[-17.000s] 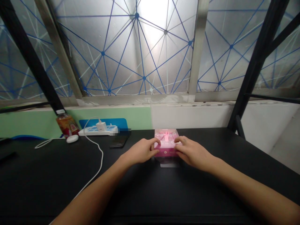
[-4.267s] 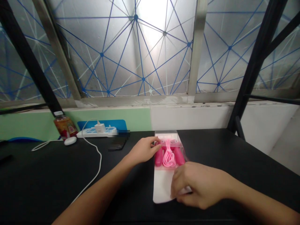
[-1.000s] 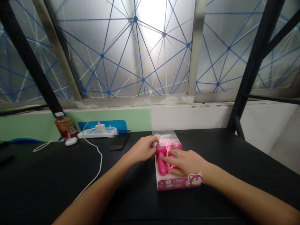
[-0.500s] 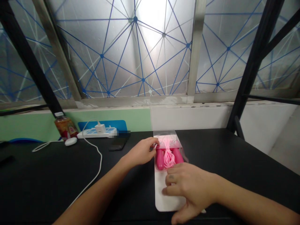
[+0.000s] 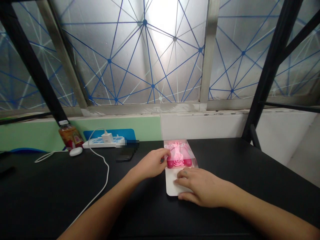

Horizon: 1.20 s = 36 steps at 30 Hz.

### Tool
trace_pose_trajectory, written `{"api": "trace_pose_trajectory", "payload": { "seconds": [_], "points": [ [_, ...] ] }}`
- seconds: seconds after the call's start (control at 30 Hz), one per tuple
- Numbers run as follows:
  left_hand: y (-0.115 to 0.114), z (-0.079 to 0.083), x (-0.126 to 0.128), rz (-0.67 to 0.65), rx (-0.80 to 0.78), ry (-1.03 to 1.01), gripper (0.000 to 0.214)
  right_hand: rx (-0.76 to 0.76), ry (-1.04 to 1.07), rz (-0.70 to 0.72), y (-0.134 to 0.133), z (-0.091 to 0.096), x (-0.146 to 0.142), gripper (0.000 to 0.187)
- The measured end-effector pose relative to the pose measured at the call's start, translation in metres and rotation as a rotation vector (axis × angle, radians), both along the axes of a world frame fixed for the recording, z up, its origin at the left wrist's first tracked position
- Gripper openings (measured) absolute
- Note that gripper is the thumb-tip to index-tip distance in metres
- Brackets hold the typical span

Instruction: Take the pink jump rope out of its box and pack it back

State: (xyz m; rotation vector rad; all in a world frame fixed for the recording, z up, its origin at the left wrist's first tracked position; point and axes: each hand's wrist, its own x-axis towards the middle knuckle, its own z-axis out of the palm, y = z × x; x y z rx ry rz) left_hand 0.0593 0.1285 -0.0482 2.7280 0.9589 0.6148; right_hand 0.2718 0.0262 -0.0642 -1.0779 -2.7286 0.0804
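I take this for a makeshift office desk set against a window: a black table runs under frosted panes crossed with blue lines, black steel uprights stand at either side, and along the table's far left edge sit a power strip with a charger cable, a phone and a drink bottle

Your box sits mid-surface, with the card sticking out before it. Your left hand holds the box's left side; your right hand lies on the card. The phone, power strip and bottle lie farther left.
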Motion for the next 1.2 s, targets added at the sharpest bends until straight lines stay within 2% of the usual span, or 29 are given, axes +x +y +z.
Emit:
{"api": "trace_pose_trajectory", "payload": {
  "seconds": [0.2, 0.5, 0.63, 0.7, 0.8, 0.87, 0.97, 1.0, 1.1, 1.2],
  "points": [
    [0.0, -0.003, 0.0, 0.01, 0.017, 0.014, 0.022, -0.078, 0.058, 0.098, -0.003, 0.004, 0.005, 0.045],
    [0.001, -0.006, -0.001, 0.021, 0.052, 0.031, 0.011, -0.118, 0.085, 0.128, -0.002, 0.01, 0.013, 0.048],
    [0.003, -0.004, -0.004, -0.016, -0.023, -0.004, 0.015, -0.004, 0.178, -0.04, 0.008, 0.007, 0.022, 0.033],
    [0.003, -0.002, -0.006, -0.015, -0.067, -0.013, 0.025, 0.075, 0.26, -0.158, 0.017, 0.001, 0.028, 0.037],
    [0.0, 0.002, -0.009, -0.032, -0.11, 0.005, 0.032, 0.119, 0.288, -0.283, 0.029, -0.011, 0.037, 0.056],
    [-0.003, 0.004, -0.011, -0.066, -0.116, 0.042, 0.035, 0.118, 0.286, -0.33, 0.034, -0.017, 0.04, 0.055],
    [-0.005, 0.004, -0.013, -0.098, -0.082, 0.094, 0.056, 0.129, 0.296, -0.358, 0.034, -0.017, 0.04, 0.047],
    [-0.005, 0.004, -0.013, -0.096, -0.069, 0.098, 0.053, 0.13, 0.296, -0.36, 0.033, -0.016, 0.04, 0.046],
    [-0.004, 0.0, -0.01, -0.074, -0.02, 0.069, 0.027, 0.103, 0.277, -0.356, 0.032, -0.012, 0.042, 0.046],
    [-0.005, -0.001, -0.008, -0.046, 0.037, 0.054, 0.023, 0.05, 0.276, -0.389, 0.036, -0.013, 0.046, 0.035]
  ]
}}
